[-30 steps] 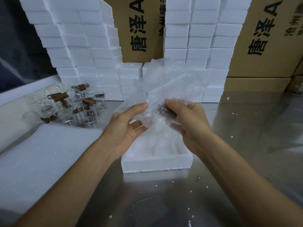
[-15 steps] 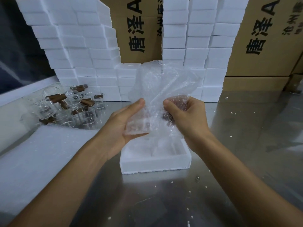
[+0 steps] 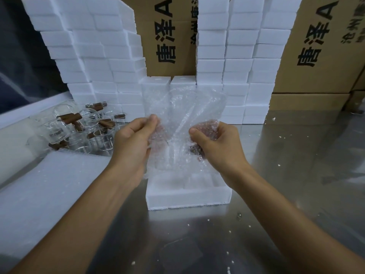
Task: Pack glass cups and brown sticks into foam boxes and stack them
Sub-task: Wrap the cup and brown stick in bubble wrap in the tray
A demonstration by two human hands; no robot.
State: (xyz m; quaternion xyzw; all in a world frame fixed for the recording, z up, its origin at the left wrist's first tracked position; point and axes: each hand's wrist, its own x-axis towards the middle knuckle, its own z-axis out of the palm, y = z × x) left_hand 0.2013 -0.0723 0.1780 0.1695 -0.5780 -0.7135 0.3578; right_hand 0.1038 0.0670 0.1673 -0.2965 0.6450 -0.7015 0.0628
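A: What are the hands doing?
B: Left hand (image 3: pixel 136 139) and right hand (image 3: pixel 219 143) each pinch the bubble wrap (image 3: pixel 183 119) at mid-frame; something dark shows through by the right.
A: The box?
B: The foam box (image 3: pixel 187 196) sits open directly below.
A: Changes?
B: The left thumb has closed; the hands are higher.

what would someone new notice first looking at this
Both hands, left hand and right hand, grip a sheet of bubble wrap in the middle, held up above an open foam box on the metal table. Behind rise tall stacks of foam boxes against cardboard cartons. At the left lies a pile of glass cups and brown sticks.
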